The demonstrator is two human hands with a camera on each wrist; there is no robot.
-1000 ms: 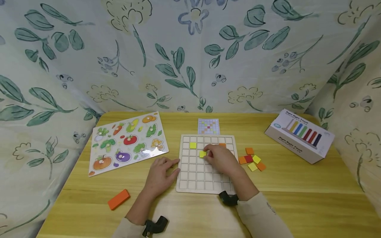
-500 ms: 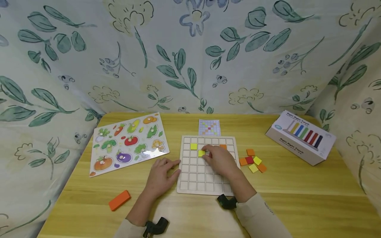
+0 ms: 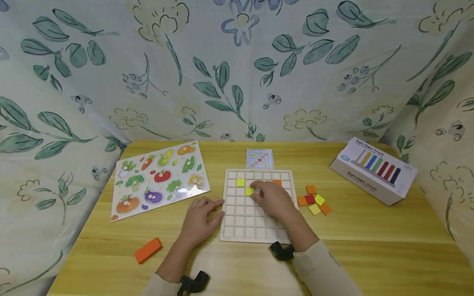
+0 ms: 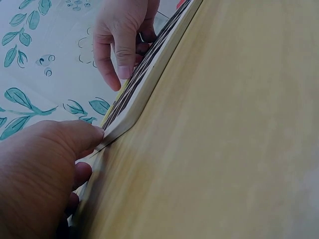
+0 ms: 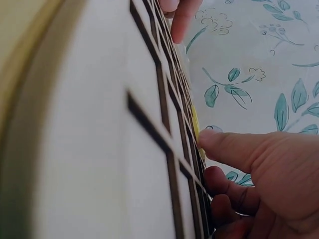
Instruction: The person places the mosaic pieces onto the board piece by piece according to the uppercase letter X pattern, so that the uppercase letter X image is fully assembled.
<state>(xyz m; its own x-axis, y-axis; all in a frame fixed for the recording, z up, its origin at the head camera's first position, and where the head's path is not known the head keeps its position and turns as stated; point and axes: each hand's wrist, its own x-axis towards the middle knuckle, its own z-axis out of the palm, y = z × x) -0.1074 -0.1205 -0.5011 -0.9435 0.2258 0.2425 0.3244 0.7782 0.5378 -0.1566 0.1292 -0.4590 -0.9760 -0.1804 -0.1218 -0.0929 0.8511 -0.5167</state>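
Note:
A pale wooden grid board (image 3: 240, 221) lies flat in the middle of the table in the head view. My right hand (image 3: 273, 199) is over its upper part, thumb and index finger pinching a yellow square tile (image 3: 249, 191) at its right side. That tile sits over a cell in the third row. Another yellow tile (image 3: 240, 182) and an orange tile (image 3: 277, 182) lie in cells of the row above. My left hand (image 3: 200, 218) rests at the board's left edge, its thumb (image 4: 89, 135) and index finger touching the rim. The right hand covers several cells.
Several loose orange, red and yellow tiles (image 3: 309, 200) lie right of the board. A printed pattern card (image 3: 259, 158) touches its far edge. A vegetable puzzle board (image 3: 192, 177) and an orange block (image 3: 148, 250) are at left, an abacus box (image 3: 374, 170) at right.
My right hand has shifted slightly left with the yellow tile, which now lines up more squarely with its cell. My left hand stays at the board's edge.

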